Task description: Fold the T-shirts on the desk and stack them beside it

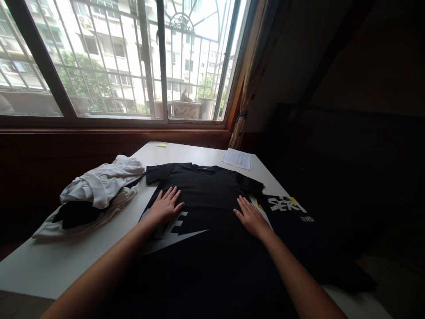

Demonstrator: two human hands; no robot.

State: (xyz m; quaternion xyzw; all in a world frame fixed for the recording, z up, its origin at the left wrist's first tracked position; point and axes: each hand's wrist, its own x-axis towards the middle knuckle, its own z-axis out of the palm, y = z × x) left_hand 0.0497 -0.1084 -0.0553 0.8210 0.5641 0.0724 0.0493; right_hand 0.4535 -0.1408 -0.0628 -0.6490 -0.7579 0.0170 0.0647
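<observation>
A black T-shirt point(206, 195) lies spread out on the white table point(186, 153), its collar pointing toward the window and a grey printed logo across its front. My left hand point(166, 206) rests flat on the shirt's left side, fingers spread, just above the print. On the shirt's right side lies my right hand point(250, 217), palm down with the fingers stretched out. Neither hand holds anything. The lower part of the shirt fades into dark shadow near my body.
Left on the table is a heap of white and black clothes point(102, 181). A dark garment with white and yellow lettering point(287, 204) lies to the right. Papers point(237, 158) and a small yellow note point(162, 145) sit at the far side, below the barred window point(133, 66).
</observation>
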